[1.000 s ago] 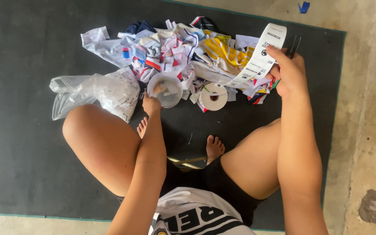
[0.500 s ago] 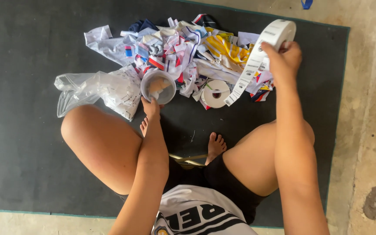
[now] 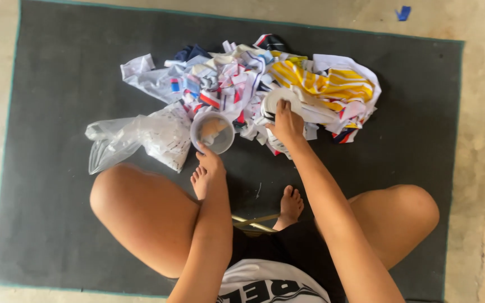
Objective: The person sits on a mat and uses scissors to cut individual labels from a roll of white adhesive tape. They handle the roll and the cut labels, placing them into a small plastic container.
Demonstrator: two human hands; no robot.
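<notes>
I sit cross-legged on a dark grey mat (image 3: 63, 112). My left hand (image 3: 211, 160) grips the near rim of a clear round plastic cup (image 3: 213, 132) that stands at the edge of a heap of cut label strips and coloured cloth scraps (image 3: 265, 78). My right hand (image 3: 286, 123) presses down on a white roll of label tape (image 3: 279, 101) lying on that heap, fingers curled over it. A yellow and white striped piece (image 3: 332, 84) lies just right of the roll.
A crumpled clear plastic bag (image 3: 136, 137) lies left of the cup. A thin gold-coloured object (image 3: 254, 223) rests between my feet. Bare concrete floor (image 3: 484, 168) surrounds the mat, with a bit of blue tape (image 3: 403, 12) at the far right.
My right hand has come down from holding up a long white label strip and now rests on the roll in the heap. My left hand stays at the cup.
</notes>
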